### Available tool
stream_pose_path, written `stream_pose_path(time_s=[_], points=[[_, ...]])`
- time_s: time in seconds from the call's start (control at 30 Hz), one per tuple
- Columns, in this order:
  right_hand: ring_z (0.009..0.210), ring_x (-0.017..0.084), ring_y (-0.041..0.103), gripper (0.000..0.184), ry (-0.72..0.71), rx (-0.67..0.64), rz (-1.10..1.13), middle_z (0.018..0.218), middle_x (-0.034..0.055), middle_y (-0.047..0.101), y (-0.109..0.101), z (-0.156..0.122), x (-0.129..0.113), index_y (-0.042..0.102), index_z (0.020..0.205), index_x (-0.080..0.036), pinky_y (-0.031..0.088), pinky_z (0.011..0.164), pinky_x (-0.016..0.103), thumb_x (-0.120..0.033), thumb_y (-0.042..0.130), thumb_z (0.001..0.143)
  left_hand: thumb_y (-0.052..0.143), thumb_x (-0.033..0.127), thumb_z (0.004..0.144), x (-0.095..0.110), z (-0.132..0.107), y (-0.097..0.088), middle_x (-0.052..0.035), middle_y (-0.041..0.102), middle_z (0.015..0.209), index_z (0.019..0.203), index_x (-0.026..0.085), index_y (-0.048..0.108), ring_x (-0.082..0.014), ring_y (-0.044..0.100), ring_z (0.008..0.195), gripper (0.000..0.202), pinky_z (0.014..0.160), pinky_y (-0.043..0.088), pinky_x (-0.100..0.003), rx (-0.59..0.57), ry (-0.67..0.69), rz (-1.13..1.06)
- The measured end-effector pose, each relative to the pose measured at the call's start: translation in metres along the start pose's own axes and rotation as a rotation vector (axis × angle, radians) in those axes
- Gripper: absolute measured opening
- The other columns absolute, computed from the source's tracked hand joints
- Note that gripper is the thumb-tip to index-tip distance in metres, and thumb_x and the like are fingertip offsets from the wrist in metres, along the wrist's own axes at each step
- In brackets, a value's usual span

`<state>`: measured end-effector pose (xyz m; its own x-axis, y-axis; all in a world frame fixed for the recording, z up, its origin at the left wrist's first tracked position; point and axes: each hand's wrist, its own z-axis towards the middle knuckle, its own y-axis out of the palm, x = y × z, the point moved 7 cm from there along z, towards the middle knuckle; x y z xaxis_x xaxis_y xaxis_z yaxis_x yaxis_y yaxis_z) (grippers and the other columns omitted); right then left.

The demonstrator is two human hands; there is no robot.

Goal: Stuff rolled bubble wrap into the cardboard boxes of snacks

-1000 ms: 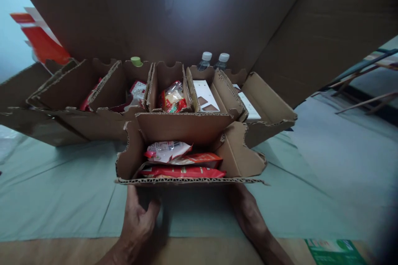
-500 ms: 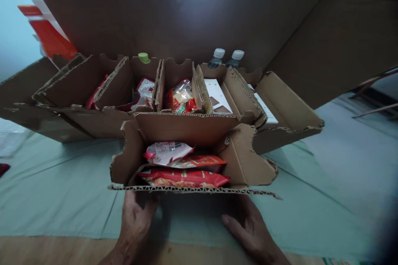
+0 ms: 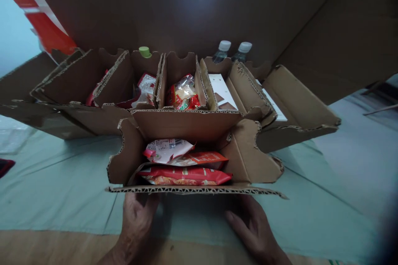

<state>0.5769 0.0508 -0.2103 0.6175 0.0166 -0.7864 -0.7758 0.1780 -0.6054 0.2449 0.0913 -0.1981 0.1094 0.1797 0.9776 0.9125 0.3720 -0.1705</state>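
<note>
A cardboard bin (image 3: 186, 126) with notched side walls stands nearest me, its top open. Inside lie a red snack packet (image 3: 189, 176), an orange packet (image 3: 205, 158) and a white-and-pink packet (image 3: 169, 150). My left hand (image 3: 137, 219) grips the bin from below its near edge on the left, thumb turned inward. On the right, my right hand (image 3: 253, 225) holds it the same way. The front wall hides the fingertips of both hands.
Behind the bin stands a row of cardboard bins (image 3: 116, 109) with packets, including a red-and-clear packet (image 3: 185, 93) and a white box (image 3: 222, 89). Two white-capped bottles (image 3: 221, 51) and a green cap (image 3: 144, 52) rise behind. A green cloth (image 3: 77, 198) covers the table.
The view has shifted slightly, so the back row sits a little higher and spreads wider. Both hands keep their places at the near bin, and its packets lie as before.
</note>
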Motion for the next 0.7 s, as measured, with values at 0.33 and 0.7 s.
stream_pose_path(time_s=[0.33,0.7], points=[[0.111,0.035,0.073,0.053,0.012,0.046,0.08,0.124,0.0172,0.075,0.012,-0.007,0.014,0.068,0.129,-0.021,0.063,0.094,0.049,-0.056,0.069,0.089,0.079,0.064,0.075,0.006,0.003,0.004,-0.0093,0.076,0.102,0.12,0.023,0.07,-0.0318,0.07,0.104,0.062,0.1,0.058,-0.045,0.006,0.005,-0.046],[0.096,0.028,0.078,0.036,-0.139,0.127,0.043,0.108,0.011,0.079,-0.007,0.009,-0.03,0.071,0.121,-0.023,0.066,0.084,0.036,-0.043,0.069,0.09,0.076,0.05,0.08,0.009,0.006,0.007,-0.007,0.073,0.11,0.123,0.026,0.065,-0.0268,0.068,0.114,0.05,0.104,0.055,-0.039,-0.004,0.092,-0.091]])
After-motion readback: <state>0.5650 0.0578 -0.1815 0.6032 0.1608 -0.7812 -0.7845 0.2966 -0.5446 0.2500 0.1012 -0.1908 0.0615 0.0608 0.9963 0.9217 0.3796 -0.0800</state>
